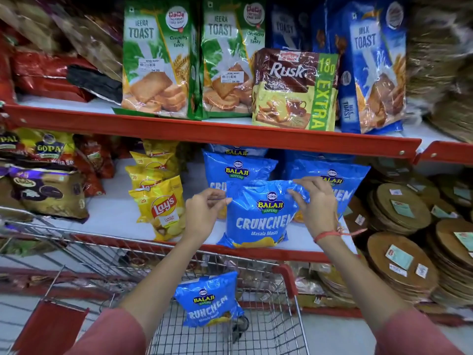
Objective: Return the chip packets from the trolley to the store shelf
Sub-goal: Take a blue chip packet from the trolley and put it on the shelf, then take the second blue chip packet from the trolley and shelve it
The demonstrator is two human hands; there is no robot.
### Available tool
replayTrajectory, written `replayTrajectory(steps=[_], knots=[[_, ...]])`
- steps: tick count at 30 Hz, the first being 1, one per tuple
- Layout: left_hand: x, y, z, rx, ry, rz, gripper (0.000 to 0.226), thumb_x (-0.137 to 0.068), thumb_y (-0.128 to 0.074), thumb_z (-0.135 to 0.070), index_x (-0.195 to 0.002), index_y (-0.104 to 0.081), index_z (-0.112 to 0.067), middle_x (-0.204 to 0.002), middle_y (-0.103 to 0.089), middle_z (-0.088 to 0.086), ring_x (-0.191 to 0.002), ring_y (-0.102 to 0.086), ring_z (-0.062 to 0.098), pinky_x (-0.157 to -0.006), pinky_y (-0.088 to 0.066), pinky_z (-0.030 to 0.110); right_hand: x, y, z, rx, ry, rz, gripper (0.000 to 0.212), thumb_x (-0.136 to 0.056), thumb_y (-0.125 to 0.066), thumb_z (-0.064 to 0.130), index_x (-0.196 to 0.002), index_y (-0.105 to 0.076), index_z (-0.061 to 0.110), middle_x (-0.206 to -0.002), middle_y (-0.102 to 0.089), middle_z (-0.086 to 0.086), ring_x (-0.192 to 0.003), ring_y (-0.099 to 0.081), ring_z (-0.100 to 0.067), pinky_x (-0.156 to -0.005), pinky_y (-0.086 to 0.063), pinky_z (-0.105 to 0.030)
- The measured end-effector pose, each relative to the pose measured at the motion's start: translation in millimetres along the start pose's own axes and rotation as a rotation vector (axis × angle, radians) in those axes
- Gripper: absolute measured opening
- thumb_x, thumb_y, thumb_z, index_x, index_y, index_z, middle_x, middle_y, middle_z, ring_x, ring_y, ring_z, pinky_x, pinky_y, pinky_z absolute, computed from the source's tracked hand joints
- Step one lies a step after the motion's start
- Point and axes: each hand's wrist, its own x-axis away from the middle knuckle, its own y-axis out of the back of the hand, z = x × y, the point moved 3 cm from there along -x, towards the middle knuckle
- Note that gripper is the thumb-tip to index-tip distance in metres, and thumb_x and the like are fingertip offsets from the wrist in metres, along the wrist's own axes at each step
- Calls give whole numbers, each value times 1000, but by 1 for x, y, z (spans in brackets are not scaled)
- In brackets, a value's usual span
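A blue Balaji Crunchem chip packet (258, 216) stands upright at the front of the middle shelf (302, 254). My left hand (204, 213) pinches its top left corner and my right hand (313, 203) grips its top right corner. Behind it stand two more blue Balaji packets (238, 170) (332, 178). One further blue Crunchem packet (208, 299) lies in the wire trolley (279, 326) below, close to its far end.
Yellow Lay's packets (160, 203) stand left of the blue ones, with Gopal snack bags (48, 149) further left. Toast and rusk packs (294, 90) fill the upper shelf. Stacks of round flat packs (401, 260) sit to the right. A red flap (51, 326) hangs at the trolley's near left.
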Motion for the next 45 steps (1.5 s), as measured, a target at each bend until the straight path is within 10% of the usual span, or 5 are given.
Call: replayTrajectory(steps=[7, 17, 29, 40, 45], knots=[[48, 11, 66, 10, 103, 41, 17, -77, -73, -13, -90, -69, -2, -87, -74, 14, -80, -68, 19, -79, -57, 30, 74, -49, 38, -243, 47, 372, 15, -82, -72, 20, -90, -74, 8, -88, -72, -9, -79, -66, -23, -77, -56, -37], [111, 23, 190, -314, 434, 166, 21, -80, -70, -8, -101, -68, -4, -93, -74, 20, -88, -69, 34, -82, -56, 45, 175, -151, 8, -16, -456, 925, 31, -80, -72, 28, -104, -70, 8, -101, -73, -19, -93, -68, -29, -81, -53, -34], [114, -11, 264, -1075, 362, 627, 53, -87, -42, 8, -136, -37, -11, -141, -47, 11, -125, -52, 24, -102, -47, 31, 205, -222, -20, -207, -699, 799, 43, -73, -78, 31, -111, -70, 12, -102, -74, -16, -92, -68, -26, -83, -54, -33], [144, 22, 259, -713, 488, 465, 25, -87, -61, -25, -107, -69, -12, -103, -73, 11, -96, -64, 24, -83, -49, 30, 234, -189, -6, -202, -628, 642, 18, -73, -79, 24, -87, -78, 12, -64, -72, -7, -42, -45, 4, -46, -36, 0], [151, 47, 208, -533, 309, 337, 19, -84, -66, -27, -90, -73, -11, -77, -74, 9, -54, -51, 12, -45, -35, 16, 229, -119, 7, -258, -580, 517, 16, -71, -80, 23, -85, -78, 16, -69, -74, 1, -50, -55, 6, -52, -40, 3]])
